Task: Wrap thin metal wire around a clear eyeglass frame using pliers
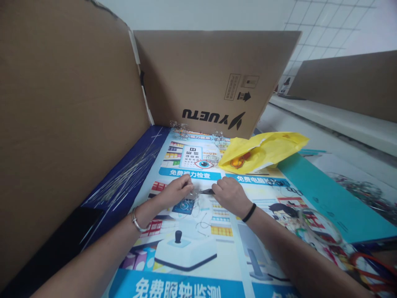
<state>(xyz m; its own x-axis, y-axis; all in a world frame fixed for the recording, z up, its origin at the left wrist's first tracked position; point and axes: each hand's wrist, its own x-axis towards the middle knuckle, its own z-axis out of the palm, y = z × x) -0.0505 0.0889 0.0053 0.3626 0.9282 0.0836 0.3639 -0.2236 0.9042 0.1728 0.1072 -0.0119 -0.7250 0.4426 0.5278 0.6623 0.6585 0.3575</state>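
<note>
My left hand (179, 191) is closed in a pinch on a thin, pale wire (194, 193), whose loops show only faintly beside the fingertips. Opposite it, my right hand (233, 194) is wrapped round a dark, tapered tool that looks like pointed pliers (206, 191). Its tip points left and lies close to the wire; whether they touch I cannot tell. The tool's handles are hidden in the fist. Under both hands lies a printed poster (186, 252), with a short loose wire (203, 224) just below them.
Cardboard panels stand at the left (68, 91) and back (192, 74). Straight wires (124, 178) lie on the blue surface at left. A yellow bag (273, 149) holds something orange. Wire pieces (180, 128) sit at the back; a turquoise sheet (335, 203) and tangled wires (356, 186) at right.
</note>
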